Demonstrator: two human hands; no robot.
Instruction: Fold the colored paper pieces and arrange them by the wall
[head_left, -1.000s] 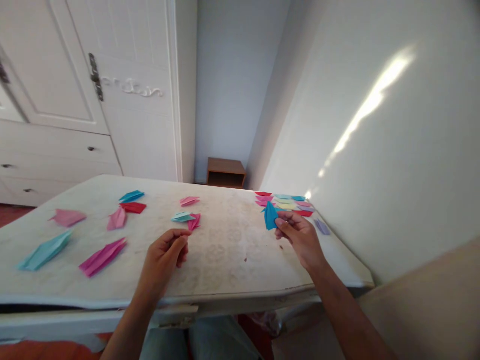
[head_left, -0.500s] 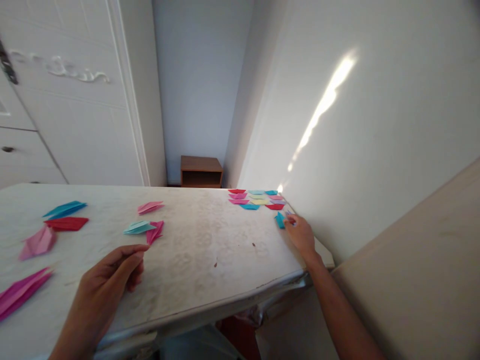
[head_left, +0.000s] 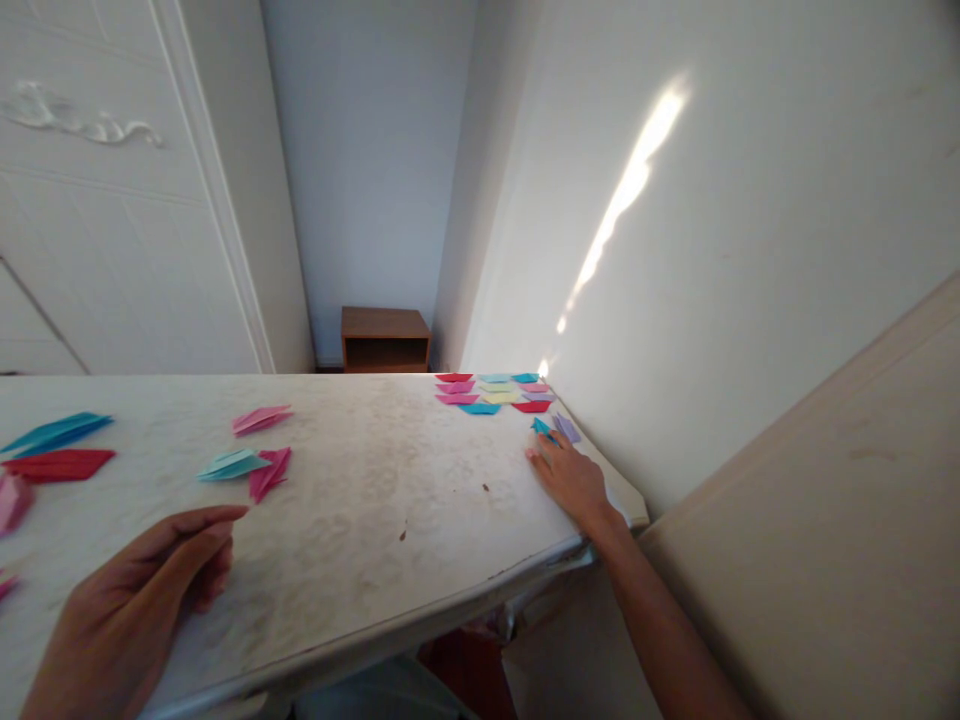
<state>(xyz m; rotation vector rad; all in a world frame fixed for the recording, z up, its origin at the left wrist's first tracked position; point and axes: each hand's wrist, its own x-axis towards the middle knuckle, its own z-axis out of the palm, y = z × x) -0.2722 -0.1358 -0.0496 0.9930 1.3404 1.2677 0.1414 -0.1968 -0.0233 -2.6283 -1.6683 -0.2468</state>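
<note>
My right hand lies low over the table's right end, thumb and fingers apart. Its fingertips touch a teal folded paper, partly hidden beneath them. Just to the right of those fingers is a lilac folded paper. Beyond, small folded papers in several colours form close rows, with a red one nearest the hand. My left hand hovers over the left of the table, fingers curled together and nothing visible in them. Near its fingertip lie a magenta folded paper and a mint folded paper, touching.
More folded papers lie on the left: a pink one, a blue one and a red one. The white table runs along a wall at right. A brown shelf unit and a white cupboard stand behind.
My right hand has gone from pinching the teal paper to spread fingers resting on it; the paper sits lower now. My left hand stays curled. The view has swung slightly right.
</note>
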